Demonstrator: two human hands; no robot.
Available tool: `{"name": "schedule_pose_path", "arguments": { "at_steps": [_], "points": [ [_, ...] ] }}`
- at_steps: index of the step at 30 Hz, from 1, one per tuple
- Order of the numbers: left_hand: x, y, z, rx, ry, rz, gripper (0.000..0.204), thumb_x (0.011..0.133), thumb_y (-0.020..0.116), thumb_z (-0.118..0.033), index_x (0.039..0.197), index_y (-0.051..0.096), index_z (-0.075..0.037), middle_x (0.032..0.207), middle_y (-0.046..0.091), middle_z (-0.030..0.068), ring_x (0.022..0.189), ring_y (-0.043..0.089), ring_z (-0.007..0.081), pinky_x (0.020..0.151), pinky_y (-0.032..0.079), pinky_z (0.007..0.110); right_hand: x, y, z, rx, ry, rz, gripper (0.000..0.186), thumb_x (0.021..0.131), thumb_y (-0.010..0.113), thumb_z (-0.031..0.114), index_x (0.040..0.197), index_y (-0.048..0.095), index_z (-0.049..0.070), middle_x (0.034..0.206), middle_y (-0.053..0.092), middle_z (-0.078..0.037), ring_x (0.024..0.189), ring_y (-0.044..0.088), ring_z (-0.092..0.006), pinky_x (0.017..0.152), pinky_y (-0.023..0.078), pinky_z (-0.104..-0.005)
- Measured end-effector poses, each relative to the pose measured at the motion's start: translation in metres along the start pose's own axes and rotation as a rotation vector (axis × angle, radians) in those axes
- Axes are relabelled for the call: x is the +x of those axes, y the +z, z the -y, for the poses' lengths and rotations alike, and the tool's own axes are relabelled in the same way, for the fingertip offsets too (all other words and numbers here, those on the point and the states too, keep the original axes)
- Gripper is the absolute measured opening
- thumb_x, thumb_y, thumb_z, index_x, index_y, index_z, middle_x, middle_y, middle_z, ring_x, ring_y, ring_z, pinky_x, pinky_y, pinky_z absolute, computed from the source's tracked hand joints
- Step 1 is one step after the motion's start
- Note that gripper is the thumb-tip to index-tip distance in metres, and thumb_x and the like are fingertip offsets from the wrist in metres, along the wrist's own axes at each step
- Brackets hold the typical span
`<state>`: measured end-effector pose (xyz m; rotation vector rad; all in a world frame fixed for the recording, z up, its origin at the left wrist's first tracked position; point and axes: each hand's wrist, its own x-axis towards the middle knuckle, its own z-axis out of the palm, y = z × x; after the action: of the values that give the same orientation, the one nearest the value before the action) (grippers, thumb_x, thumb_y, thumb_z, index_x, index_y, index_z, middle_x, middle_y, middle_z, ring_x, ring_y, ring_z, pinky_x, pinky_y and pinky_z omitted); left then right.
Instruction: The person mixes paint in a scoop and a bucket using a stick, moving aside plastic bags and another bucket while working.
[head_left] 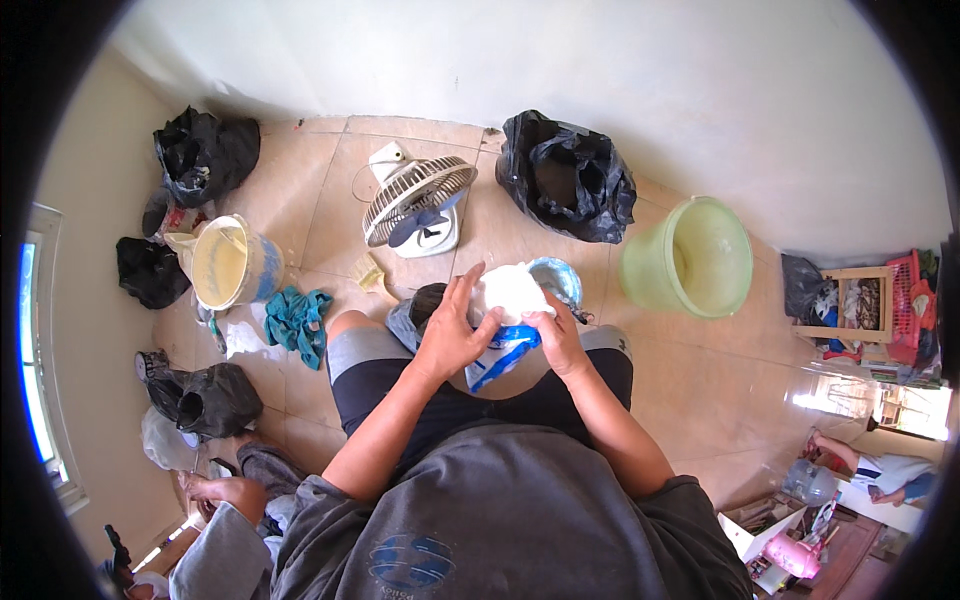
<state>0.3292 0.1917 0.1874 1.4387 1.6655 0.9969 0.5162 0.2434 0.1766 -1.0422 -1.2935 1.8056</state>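
The left hand [455, 330] curves round the near-left side of a white lump [508, 290], its fingers reaching up along the edge and its thumb resting at the lower side. The right hand [562, 345] grips the lump's right side, thumb on top and the other fingers mostly hidden. The lump is thus between the two hands, above the person's lap, and a blue and white plastic bag [508, 350] hangs just below it; whether the lump sits inside the bag, I cannot tell.

Just beyond the right hand is a bluish bowl [572, 282], partly covered by the lump. A dark plastic bag [403, 325] lies just left of the left hand, and farther left are a brush [368, 272] with pale bristles and a crumpled teal cloth [298, 320]. Past the cloth, well apart from the left hand, stands a white bucket [268, 268] with a pale coating inside.

Ahead of the left hand, a fan [415, 200] stands tilted on the tiled floor [715, 410]. Ahead of the right hand is an open black bag [570, 175], and to its right a pale green bucket [648, 262]. Well behind the left hand, at lower left, another person's hand [210, 488] shows.
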Motion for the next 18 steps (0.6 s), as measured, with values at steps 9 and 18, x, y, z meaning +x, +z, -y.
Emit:
{"name": "schedule_pose_path", "arguments": {
  "at_steps": [9,18],
  "points": [
    [0.003,0.073,-0.005,-0.273,-0.301,0.369,0.076,0.093,0.063,-0.054,0.140,0.041,0.002,0.131,0.055,0.0278,0.124,0.056,0.0382,0.105,0.043,0.043,-0.011,-0.041,0.004,0.045,0.285,-0.261,0.039,0.093,0.064,0.024,0.124,0.061,0.001,0.110,0.067,-0.007,0.100,0.062,-0.0147,0.089,0.048,-0.0295],
    [-0.002,0.124,0.018,-0.320,-0.296,0.518,0.071,0.094,0.061,-0.039,0.145,0.034,0.002,0.131,0.056,0.0324,0.122,0.057,0.0449,0.104,0.044,0.047,-0.019,-0.076,-0.025,-0.025,0.659,-0.254,0.047,0.089,0.075,0.030,0.125,0.062,0.002,0.114,0.068,-0.007,0.104,0.064,-0.0164,0.089,0.050,-0.0308]
  ]
}}
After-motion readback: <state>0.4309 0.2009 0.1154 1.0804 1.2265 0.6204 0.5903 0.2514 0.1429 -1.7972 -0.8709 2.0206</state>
